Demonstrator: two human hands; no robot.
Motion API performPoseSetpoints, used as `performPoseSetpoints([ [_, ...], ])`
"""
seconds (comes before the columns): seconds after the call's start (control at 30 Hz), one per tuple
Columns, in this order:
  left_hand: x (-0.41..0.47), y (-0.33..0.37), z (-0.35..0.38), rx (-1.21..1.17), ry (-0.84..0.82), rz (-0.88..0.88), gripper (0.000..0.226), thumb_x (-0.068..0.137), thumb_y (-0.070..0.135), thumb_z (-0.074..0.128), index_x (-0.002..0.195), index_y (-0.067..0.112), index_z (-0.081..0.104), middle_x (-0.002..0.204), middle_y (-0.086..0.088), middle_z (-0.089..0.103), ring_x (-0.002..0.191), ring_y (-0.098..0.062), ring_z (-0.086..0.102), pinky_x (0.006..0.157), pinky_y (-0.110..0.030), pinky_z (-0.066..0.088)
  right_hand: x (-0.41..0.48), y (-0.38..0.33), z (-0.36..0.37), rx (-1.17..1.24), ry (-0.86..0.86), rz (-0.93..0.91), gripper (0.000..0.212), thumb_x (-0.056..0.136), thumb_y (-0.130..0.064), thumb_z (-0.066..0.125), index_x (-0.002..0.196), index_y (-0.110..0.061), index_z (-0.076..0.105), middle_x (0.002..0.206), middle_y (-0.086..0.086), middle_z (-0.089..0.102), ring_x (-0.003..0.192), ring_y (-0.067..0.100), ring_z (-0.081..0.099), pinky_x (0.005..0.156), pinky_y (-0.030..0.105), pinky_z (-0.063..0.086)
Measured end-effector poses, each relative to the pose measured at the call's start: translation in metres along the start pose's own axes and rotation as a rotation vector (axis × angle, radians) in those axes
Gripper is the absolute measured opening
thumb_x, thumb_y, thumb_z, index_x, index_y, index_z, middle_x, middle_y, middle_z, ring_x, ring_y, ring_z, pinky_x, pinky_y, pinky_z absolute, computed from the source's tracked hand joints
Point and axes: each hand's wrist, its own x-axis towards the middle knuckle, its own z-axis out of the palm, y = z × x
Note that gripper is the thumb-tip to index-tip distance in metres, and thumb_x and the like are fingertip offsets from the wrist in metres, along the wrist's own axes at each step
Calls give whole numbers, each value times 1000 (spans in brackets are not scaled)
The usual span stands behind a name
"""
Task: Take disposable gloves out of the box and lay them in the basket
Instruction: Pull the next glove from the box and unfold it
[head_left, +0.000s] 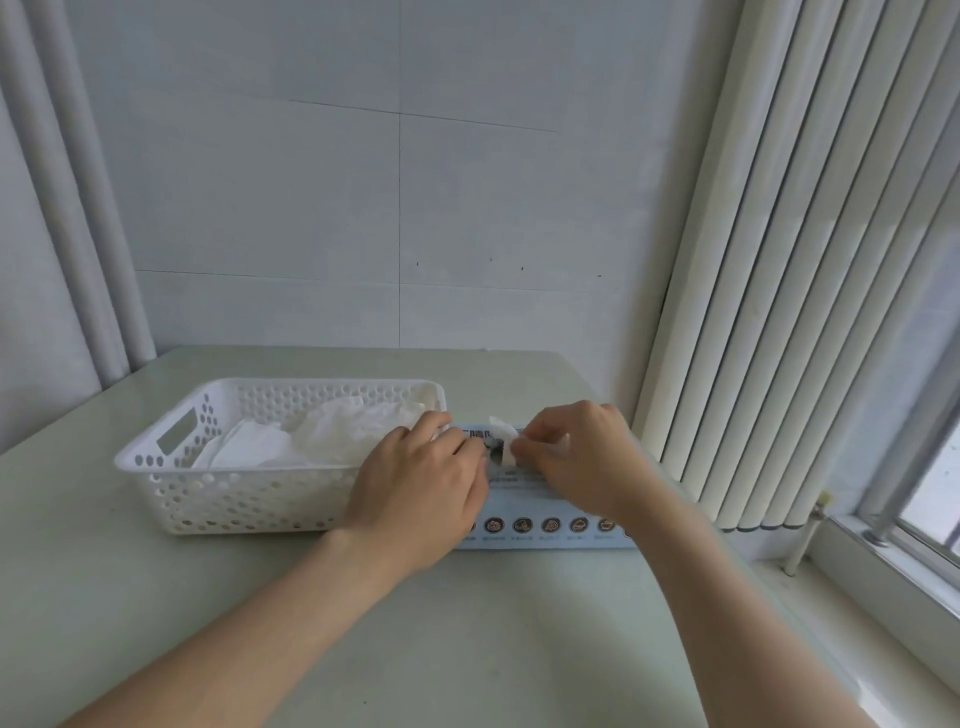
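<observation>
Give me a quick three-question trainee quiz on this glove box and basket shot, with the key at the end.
1. True or false: the basket already holds white gloves.
2. Which hand pinches the glove sticking up out of the box? A) left B) right C) neither
3. Fill in: on the table, the box lies to the ____ of the basket.

Key
1. True.
2. B: the right hand pinches it, while the left hand rests on the box.
3. Right.
</observation>
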Motion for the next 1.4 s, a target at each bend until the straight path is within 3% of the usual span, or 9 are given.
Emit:
performPoseSetpoints([
  [0.17, -1, 2, 3, 13, 13, -10, 39, 102, 31, 40, 86, 17, 73, 86, 0, 75, 119, -28, 67, 72, -40, 56, 7, 8, 7, 115, 438, -58, 21, 105, -29, 64, 103, -19, 83, 86, -5, 80, 76, 15, 71, 75, 30, 55],
  [0.37, -2, 1, 6, 49, 12, 1, 40, 102, 31, 39, 90, 16, 74, 91, -1, 77, 120, -28, 67, 75, -41, 55, 8, 0, 4, 438, 583, 12, 26, 109, -36, 56, 96, -16, 67, 72, 1, 67, 67, 20, 58, 64, 38, 49],
  [0.5, -1, -1, 6, 55, 15, 4, 38, 101, 31, 41, 96, 15, 75, 92, -4, 78, 119, -29, 68, 76, -42, 55, 6, -6, 0, 735, 557, 29, 28, 104, -42, 66, 89, -19, 74, 71, 18, 68, 59, 29, 56, 55, 40, 46],
  [0.7, -3, 2, -1, -37, 55, -20, 41, 103, 35, 42, 133, 13, 60, 94, -3, 77, 114, -30, 71, 77, -41, 56, 8, -9, 2, 896, 543, 173, 38, 109, -32, 59, 93, -1, 73, 60, -1, 38, 55, 13, 31, 53, 26, 30],
  [0.87, -6, 7, -4, -148, 204, -16, 51, 102, 40, 54, 142, 8, 56, 94, -2, 76, 89, -26, 73, 80, -40, 57, 5, -11, 7, 681, 493, 241, 13, 104, -31, 63, 111, -27, 74, 65, -1, 73, 52, 9, 58, 59, 29, 53],
  [0.97, -7, 7, 1, -93, 256, 85, 38, 105, 36, 56, 135, 14, 65, 99, 0, 75, 104, -29, 70, 96, -48, 51, 3, -12, 11, 588, 448, 242, 26, 100, -34, 70, 124, -26, 70, 68, -1, 76, 57, 6, 65, 66, 31, 59],
  [1.13, -8, 8, 8, -63, 319, 72, 16, 101, 18, 64, 112, 16, 76, 92, 3, 76, 97, -26, 68, 92, -45, 46, -1, -17, 1, 755, 259, 190, 27, 98, -29, 71, 125, -26, 70, 85, 0, 81, 82, 18, 77, 74, 40, 66],
  [1.23, -6, 6, 3, -46, 354, 9, 10, 100, 15, 65, 104, 16, 75, 87, 3, 74, 97, -26, 67, 95, -46, 43, -4, -13, -4, 691, 25, 40, 65, 89, -14, 76, 145, -35, 52, 105, 0, 78, 93, 15, 75, 78, 30, 64],
  [1.4, 1, 3, -7, -43, 378, -114, 24, 109, 25, 51, 97, 17, 70, 85, 6, 73, 98, -27, 63, 97, -45, 42, -2, -6, 4, 562, 82, 24, 59, 92, -3, 64, 143, -30, 55, 81, 5, 74, 58, 11, 57, 54, 22, 46],
])
